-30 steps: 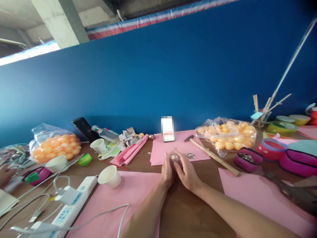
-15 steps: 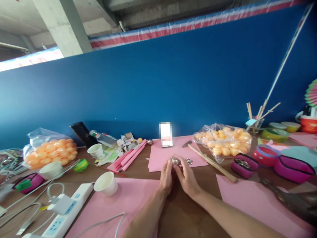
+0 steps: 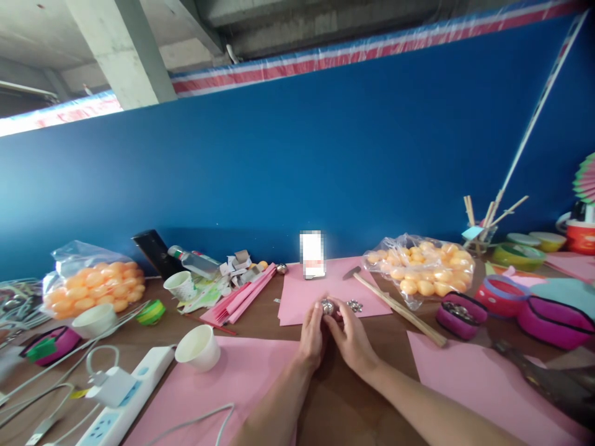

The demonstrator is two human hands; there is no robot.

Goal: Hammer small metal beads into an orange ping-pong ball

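Silvery studded ball, small and round, sits pinched between the fingertips of both hands over the near edge of the pink paper sheet at the middle of the table. The left hand closes on it from the left, the right hand from the right, fingers curled narrow around it.

Far left of that sheet, a clear plastic bag of orange balls lies slumped, with a white bowl just in front of it and a magenta zip pouch nearer the table edge. A white power strip with plugged cables lies left of the hands. A white paper cup rests tipped on its side on another pink sheet; a second patterned paper cup stands behind it, near a clear bottle lying down. Folded pink paper strips fan out just left of the middle sheet.

Right of the sheet, a small pile of silvery studs lies just beside the hands, and a wooden-handled hammer slants away. A second clear bag of orange balls sits behind it, and an open magenta pouch holds small metal pieces. Farther right stand coloured round tins and a jar of wooden sticks.

The brown wooden table backs onto a deep blue wall, under a concrete ceiling.
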